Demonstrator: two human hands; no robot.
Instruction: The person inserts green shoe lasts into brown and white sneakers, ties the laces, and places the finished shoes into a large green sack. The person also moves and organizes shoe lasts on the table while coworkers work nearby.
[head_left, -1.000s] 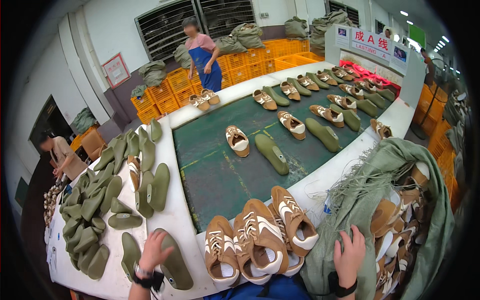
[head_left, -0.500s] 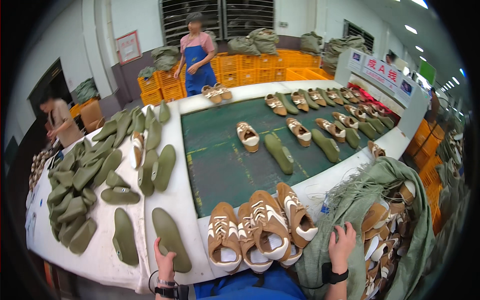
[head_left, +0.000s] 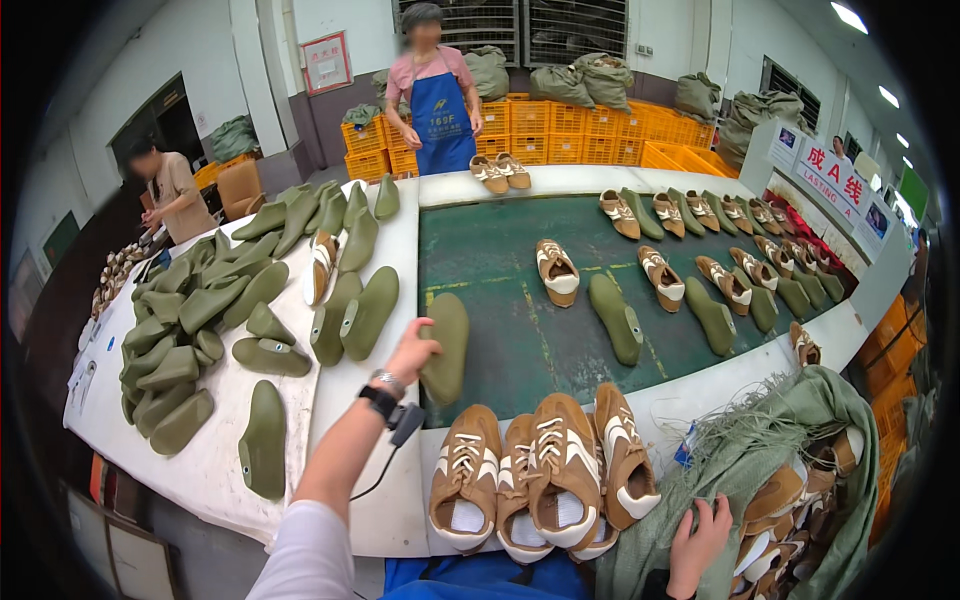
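Over the left edge of the green conveyor belt [head_left: 480, 330], my left hand [head_left: 410, 352] is closed on the edge of an olive-green shoe last [head_left: 449, 345]. My right hand [head_left: 700, 545] rests against the green woven sack [head_left: 660, 515], fingers apart and holding nothing. Brown-and-white sneakers [head_left: 780, 492] fill that sack. Between my hands, several sneakers [head_left: 562, 470] stand side by side on the white table edge, one resting partly over others. Farther along the belt lie paired lasts and sneakers, among them a last [head_left: 615, 318] and a sneaker [head_left: 556, 272].
Left, a white table [head_left: 345, 470] bears a heap of lasts [head_left: 190, 310] and a single last [head_left: 262, 440]. A co-worker in a blue apron [head_left: 440, 120] stands beyond the belt, another person [head_left: 180, 190] at the far left. Orange crates [head_left: 560, 130] line the back wall.
My left hand has carried the last from the white table forward and right onto the belt's edge. The view has shifted. My right hand remains at the sack.
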